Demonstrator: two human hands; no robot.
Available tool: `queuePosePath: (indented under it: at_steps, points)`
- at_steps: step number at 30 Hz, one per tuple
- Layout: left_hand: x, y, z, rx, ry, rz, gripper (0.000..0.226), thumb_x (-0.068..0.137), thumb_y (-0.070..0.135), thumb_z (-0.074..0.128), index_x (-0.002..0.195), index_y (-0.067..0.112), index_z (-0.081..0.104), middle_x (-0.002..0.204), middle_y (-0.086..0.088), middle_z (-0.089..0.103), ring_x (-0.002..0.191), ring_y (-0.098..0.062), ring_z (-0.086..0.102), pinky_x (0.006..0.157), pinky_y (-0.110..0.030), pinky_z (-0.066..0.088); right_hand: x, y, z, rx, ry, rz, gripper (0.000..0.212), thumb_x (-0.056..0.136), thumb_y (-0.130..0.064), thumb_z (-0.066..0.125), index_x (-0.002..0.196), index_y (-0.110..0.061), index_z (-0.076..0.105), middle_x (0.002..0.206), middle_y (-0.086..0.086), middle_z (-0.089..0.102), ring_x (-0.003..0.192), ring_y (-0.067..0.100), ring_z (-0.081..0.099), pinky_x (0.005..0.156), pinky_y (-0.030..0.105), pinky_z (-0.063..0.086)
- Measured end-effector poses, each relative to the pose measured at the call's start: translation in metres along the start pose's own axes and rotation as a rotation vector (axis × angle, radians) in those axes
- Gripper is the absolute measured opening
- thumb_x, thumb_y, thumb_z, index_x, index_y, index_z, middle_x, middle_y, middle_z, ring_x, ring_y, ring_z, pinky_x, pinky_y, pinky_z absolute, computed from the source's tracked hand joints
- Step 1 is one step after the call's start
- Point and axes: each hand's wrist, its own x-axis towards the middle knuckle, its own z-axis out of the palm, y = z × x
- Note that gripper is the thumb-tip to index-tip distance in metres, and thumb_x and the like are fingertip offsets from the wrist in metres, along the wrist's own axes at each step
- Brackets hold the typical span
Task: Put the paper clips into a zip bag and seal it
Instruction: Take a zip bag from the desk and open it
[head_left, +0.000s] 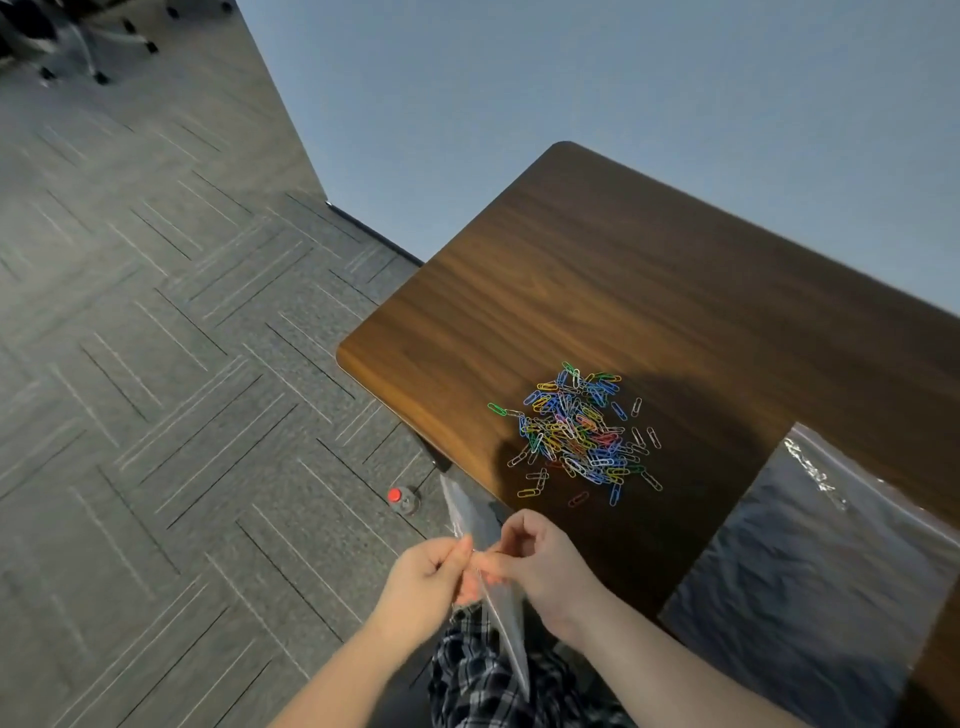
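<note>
A heap of several coloured paper clips (579, 434) lies on the dark wooden table (597, 291), near its front edge. Below the table edge, over my lap, both hands pinch one clear zip bag (506, 623), seen almost edge-on. My left hand (428, 584) grips it from the left, my right hand (540, 566) from the right, fingertips close together at the bag's upper part. Whether the bag's mouth is open is not visible. No clip is in either hand.
A stack of clear zip bags (821, 561) lies on the table at the right. A small bottle with a red cap (401, 499) stands on the grey carpet beside the table leg. A blue-grey wall rises behind the table. Chair wheels (98, 78) show at top left.
</note>
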Motion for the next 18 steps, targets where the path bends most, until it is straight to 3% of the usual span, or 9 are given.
queuePosePath:
  at_steps: [3,6,9,12,15,18]
  points:
    - [-0.001,-0.004,-0.003,0.134,0.03,0.088,0.041,0.094,0.027,0.043,0.057,0.016,0.055,0.046,0.008,0.049,0.049,-0.003,0.044,0.056,-0.017,0.038,0.0,0.001,0.001,0.287,-0.062,0.089,0.017,0.079,0.01,0.065,0.086,-0.002,0.055,0.07,0.007,0.058,0.063,0.017,0.055,0.065,0.028,0.049]
    - [-0.001,-0.005,-0.002,0.109,0.009,0.106,0.037,0.096,0.022,0.039,0.06,0.013,0.048,0.054,0.007,0.044,0.051,-0.001,0.041,0.056,-0.015,0.037,0.002,0.001,0.001,0.392,-0.092,0.177,0.019,0.084,0.006,0.061,0.103,0.005,0.06,0.086,0.016,0.06,0.076,0.024,0.056,0.076,0.034,0.049]
    - [0.002,-0.008,0.0,0.134,-0.034,0.11,0.036,0.096,0.017,0.039,0.06,0.017,0.045,0.057,0.008,0.043,0.051,0.001,0.043,0.057,-0.014,0.038,0.001,-0.004,-0.001,0.199,-0.108,0.158,0.018,0.086,0.0,0.061,0.104,0.001,0.066,0.094,0.016,0.066,0.086,0.025,0.059,0.086,0.037,0.051]
    - [0.007,-0.016,-0.002,0.218,-0.084,0.075,0.035,0.096,0.022,0.039,0.061,0.022,0.045,0.057,0.008,0.041,0.051,-0.002,0.037,0.058,-0.02,0.036,0.004,-0.008,0.003,-0.208,-0.026,0.047,0.009,0.086,-0.008,0.065,0.094,-0.008,0.07,0.079,0.002,0.068,0.068,0.007,0.06,0.06,0.018,0.05]
    - [0.013,-0.018,-0.008,0.265,-0.109,0.082,0.035,0.096,0.024,0.037,0.062,0.022,0.043,0.059,0.008,0.04,0.052,-0.003,0.036,0.055,-0.015,0.036,0.01,-0.007,0.011,-0.279,0.03,0.043,0.007,0.087,-0.012,0.064,0.09,-0.011,0.071,0.075,-0.001,0.067,0.062,0.006,0.057,0.057,0.02,0.046]
    - [0.017,-0.017,-0.011,0.258,-0.135,0.06,0.036,0.096,0.024,0.037,0.061,0.024,0.042,0.06,0.008,0.041,0.054,-0.006,0.037,0.058,-0.02,0.036,0.013,-0.004,0.017,-0.288,0.046,0.07,0.009,0.09,-0.012,0.06,0.09,-0.015,0.069,0.08,-0.003,0.067,0.071,0.007,0.059,0.064,0.021,0.048]
